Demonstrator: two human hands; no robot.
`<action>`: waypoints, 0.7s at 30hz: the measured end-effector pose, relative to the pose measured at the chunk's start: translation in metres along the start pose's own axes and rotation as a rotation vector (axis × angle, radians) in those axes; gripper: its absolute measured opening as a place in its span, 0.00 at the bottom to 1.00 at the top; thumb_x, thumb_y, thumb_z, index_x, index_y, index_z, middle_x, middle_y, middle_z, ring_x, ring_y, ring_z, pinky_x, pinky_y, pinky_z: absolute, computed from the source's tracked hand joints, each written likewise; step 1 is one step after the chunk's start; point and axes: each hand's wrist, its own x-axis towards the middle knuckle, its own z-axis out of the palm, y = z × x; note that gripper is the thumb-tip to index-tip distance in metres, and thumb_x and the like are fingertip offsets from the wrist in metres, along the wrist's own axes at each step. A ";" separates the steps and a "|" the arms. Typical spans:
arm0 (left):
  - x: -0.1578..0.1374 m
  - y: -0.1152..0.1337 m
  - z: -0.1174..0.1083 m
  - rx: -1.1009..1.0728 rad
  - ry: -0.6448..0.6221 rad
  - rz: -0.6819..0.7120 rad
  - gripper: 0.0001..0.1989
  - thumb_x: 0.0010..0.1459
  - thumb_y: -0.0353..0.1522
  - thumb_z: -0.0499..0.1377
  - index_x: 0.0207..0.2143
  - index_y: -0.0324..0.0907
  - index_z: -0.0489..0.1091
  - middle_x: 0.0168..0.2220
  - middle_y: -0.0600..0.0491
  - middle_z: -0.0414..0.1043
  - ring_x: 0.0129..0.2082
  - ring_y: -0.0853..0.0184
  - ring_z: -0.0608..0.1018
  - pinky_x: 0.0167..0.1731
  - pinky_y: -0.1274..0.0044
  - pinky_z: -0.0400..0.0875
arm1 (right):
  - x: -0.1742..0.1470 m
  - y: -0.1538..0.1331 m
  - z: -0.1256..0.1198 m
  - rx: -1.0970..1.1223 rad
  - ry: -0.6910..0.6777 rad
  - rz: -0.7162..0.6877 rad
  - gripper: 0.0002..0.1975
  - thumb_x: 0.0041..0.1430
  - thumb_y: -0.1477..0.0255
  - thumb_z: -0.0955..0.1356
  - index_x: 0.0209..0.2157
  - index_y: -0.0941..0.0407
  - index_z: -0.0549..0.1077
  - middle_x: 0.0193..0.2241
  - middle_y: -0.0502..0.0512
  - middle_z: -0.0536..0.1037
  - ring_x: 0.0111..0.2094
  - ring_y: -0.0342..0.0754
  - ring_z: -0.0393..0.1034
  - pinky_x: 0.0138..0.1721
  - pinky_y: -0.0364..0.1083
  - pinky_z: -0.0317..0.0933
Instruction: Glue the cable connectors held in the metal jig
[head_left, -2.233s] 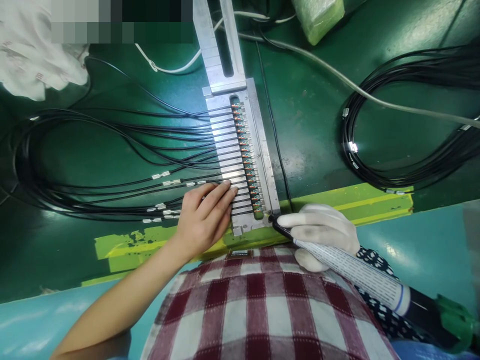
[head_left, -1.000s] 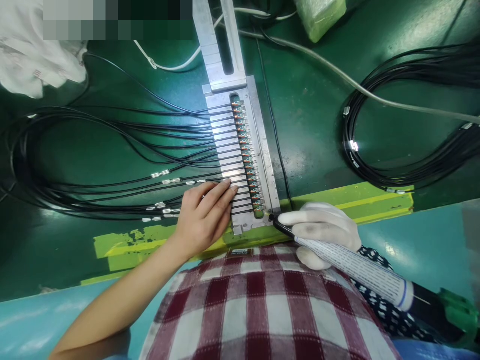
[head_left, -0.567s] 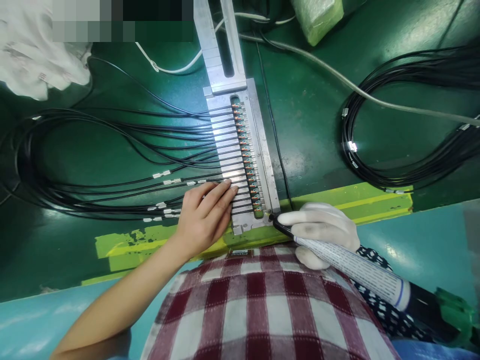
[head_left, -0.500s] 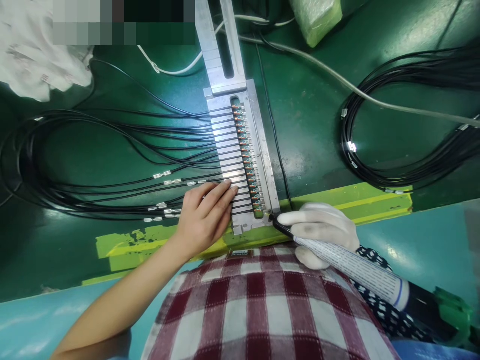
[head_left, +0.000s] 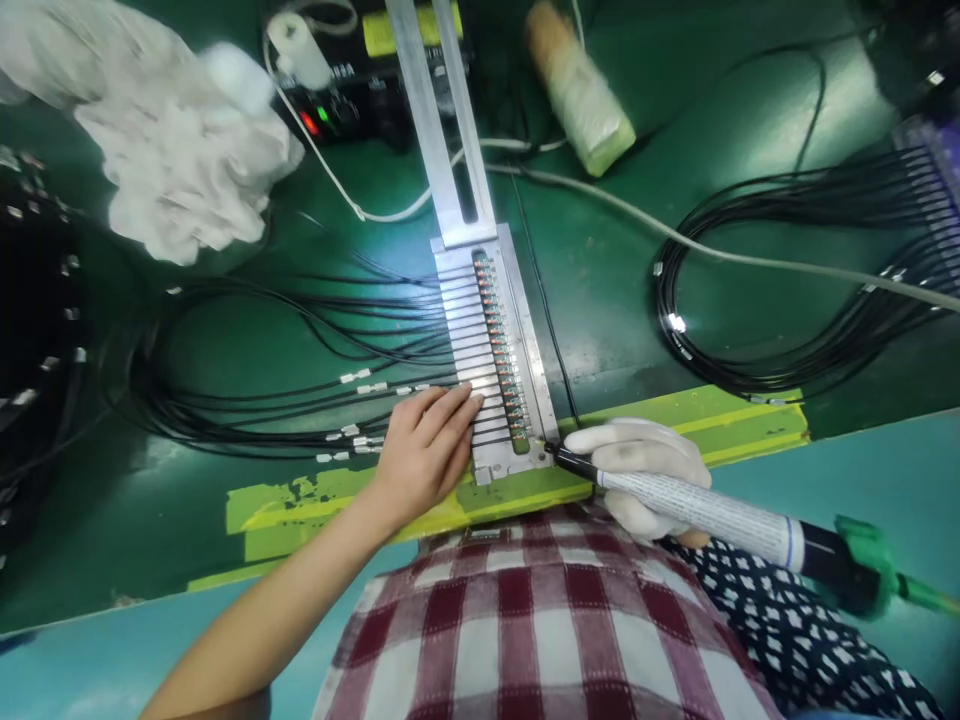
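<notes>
In the head view a metal fixture (head_left: 534,345) holds a row of black cables (head_left: 409,305), their stripped, coppery ends showing in its slot. Bare and stretched out, the fingers of my left hand (head_left: 427,450) lie flat on the cables and the fixture's lower left edge. My right hand (head_left: 656,470), in a white glove, is closed around an electric screwdriver (head_left: 701,510) with a paper-wrapped body and green rear end. Its black tip is at the fixture's lower right corner; whether it touches there I cannot tell.
White cloth (head_left: 187,130) lies at upper left, beside a black box (head_left: 352,110) with lit red and green switches. A wrapped roll (head_left: 581,95) sits at the top. Another cable coil (head_left: 667,290) is on the right. Yellow-green tape (head_left: 697,425) runs along the table edge.
The view has shifted, bringing the black box and more of the white cloth into sight. Both hands and the screwdriver keep nearly the same place relative to the fixture.
</notes>
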 end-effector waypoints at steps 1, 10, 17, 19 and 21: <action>0.001 0.002 -0.003 -0.008 0.003 -0.001 0.27 0.60 0.25 0.58 0.62 0.41 0.61 0.56 0.42 0.71 0.54 0.55 0.71 0.53 0.62 0.68 | 0.001 -0.001 -0.001 0.079 0.041 0.033 0.08 0.61 0.70 0.69 0.43 0.50 0.74 0.42 0.55 0.82 0.35 0.51 0.80 0.31 0.49 0.75; 0.110 -0.012 -0.049 0.169 -0.028 0.155 0.16 0.64 0.32 0.55 0.54 0.40 0.67 0.49 0.44 0.75 0.46 0.57 0.77 0.42 0.66 0.71 | 0.076 0.014 -0.052 0.598 0.562 0.111 0.16 0.65 0.53 0.66 0.43 0.49 0.76 0.43 0.52 0.80 0.25 0.42 0.69 0.27 0.44 0.70; 0.306 -0.019 0.022 0.310 -0.094 0.248 0.26 0.58 0.21 0.54 0.59 0.38 0.63 0.58 0.39 0.68 0.46 0.57 0.78 0.42 0.68 0.73 | 0.108 0.042 -0.102 0.773 0.712 0.074 0.16 0.66 0.53 0.66 0.40 0.50 0.78 0.40 0.53 0.80 0.27 0.43 0.69 0.27 0.43 0.68; 0.331 -0.012 0.032 0.290 -0.076 0.252 0.23 0.58 0.18 0.52 0.55 0.36 0.66 0.55 0.38 0.70 0.45 0.60 0.79 0.42 0.69 0.72 | 0.103 0.046 -0.106 0.864 0.768 0.127 0.16 0.62 0.54 0.69 0.38 0.52 0.79 0.39 0.54 0.80 0.27 0.42 0.68 0.27 0.43 0.67; 0.338 -0.006 0.029 0.236 -0.048 0.235 0.16 0.62 0.20 0.46 0.48 0.32 0.69 0.49 0.40 0.72 0.44 0.62 0.80 0.42 0.70 0.72 | 0.098 0.046 -0.110 0.932 0.804 0.164 0.16 0.59 0.54 0.71 0.37 0.53 0.78 0.39 0.55 0.80 0.26 0.42 0.67 0.27 0.43 0.67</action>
